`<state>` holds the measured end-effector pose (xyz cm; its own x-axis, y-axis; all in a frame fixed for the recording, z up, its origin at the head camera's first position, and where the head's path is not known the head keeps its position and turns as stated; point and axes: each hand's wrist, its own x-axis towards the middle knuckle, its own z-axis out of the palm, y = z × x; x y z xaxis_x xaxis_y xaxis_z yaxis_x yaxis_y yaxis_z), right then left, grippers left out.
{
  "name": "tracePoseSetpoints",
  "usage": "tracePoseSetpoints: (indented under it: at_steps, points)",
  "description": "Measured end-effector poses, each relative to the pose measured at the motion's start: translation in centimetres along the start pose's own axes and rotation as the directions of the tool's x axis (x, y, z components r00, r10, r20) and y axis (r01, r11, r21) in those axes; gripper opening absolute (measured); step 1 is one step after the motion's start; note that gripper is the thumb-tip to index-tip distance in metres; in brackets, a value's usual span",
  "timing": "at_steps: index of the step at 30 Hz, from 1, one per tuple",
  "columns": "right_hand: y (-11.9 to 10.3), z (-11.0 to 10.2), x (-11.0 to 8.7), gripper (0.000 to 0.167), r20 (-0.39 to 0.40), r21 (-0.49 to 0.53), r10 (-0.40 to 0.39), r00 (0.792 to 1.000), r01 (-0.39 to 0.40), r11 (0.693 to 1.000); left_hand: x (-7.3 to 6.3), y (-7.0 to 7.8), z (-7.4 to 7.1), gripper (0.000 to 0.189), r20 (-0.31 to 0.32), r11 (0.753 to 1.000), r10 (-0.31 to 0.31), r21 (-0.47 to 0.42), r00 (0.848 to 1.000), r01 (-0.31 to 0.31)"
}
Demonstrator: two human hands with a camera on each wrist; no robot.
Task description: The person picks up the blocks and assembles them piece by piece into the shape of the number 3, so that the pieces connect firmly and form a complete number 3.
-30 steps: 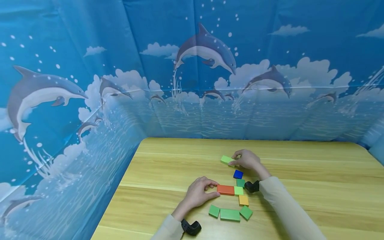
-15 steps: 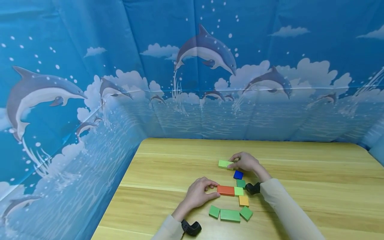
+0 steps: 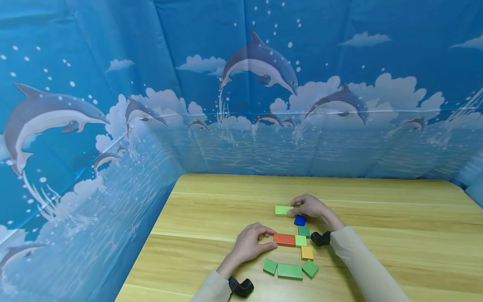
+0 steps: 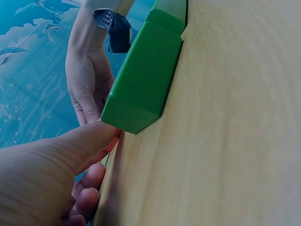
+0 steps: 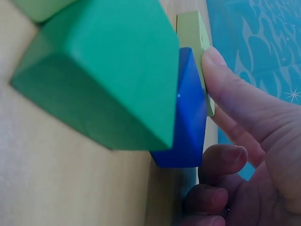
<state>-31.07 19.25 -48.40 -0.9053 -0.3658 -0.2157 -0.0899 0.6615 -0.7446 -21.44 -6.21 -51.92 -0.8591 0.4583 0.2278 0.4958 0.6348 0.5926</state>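
Note:
In the head view my left hand (image 3: 249, 242) pinches the left end of a red rectangular block (image 3: 284, 239) between thumb and index finger. My right hand (image 3: 311, 205), farther back, holds the right end of a long light-green block (image 3: 282, 210) with thumb and fingers. Just in front of that block lies a blue block (image 3: 300, 220), turned slightly. A dark-green block (image 3: 303, 231) follows, then a small light-green block (image 3: 300, 240) against the red one's right end. The right wrist view shows my thumb on the light-green block, partly hidden behind the blue block (image 5: 188, 117).
A yellow-orange block (image 3: 307, 252) sits in front of the small light-green one. Nearest me, a long green block (image 3: 289, 271) has a tilted green block (image 3: 269, 266) on its left and another green block (image 3: 310, 268) on its right. The wooden table (image 3: 396, 235) meets a dolphin-printed curtain (image 3: 339, 147).
My right hand has brought the long light-green block toward me and slightly left, turning it straighter, close to the blue block. My left hand has stayed on the red block.

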Motion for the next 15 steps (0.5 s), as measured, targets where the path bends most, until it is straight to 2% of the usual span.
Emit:
tracePoseSetpoints:
  at_steps: [15]
  points:
    - [-0.02,0.03,-0.67,0.041,0.012,0.056,0.002,1.000,-0.003,0.998,0.02,0.12,-0.01,0.034,0.001,1.000,0.000,-0.002,1.000,0.000]
